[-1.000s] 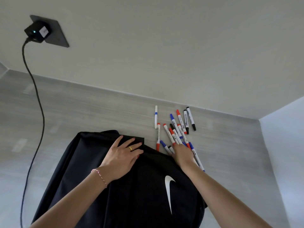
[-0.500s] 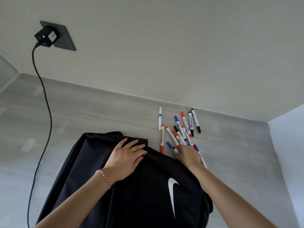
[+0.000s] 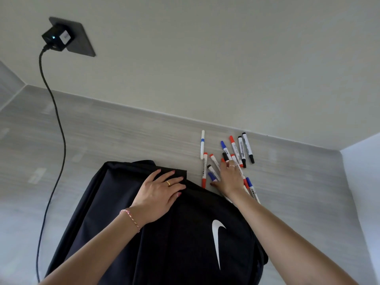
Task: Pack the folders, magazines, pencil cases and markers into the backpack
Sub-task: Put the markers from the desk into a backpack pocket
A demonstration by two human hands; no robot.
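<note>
Now my left hand [image 3: 158, 194] lies flat and open on the black backpack [image 3: 185, 233] at lower centre; my right hand [image 3: 229, 177], fingers spread over scattered markers [image 3: 234, 153] right of centre, grips nothing. Next, I should gather them.

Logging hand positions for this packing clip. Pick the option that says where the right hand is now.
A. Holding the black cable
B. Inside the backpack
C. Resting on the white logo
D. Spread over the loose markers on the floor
D: the right hand lies spread across the markers beside the backpack.
</note>
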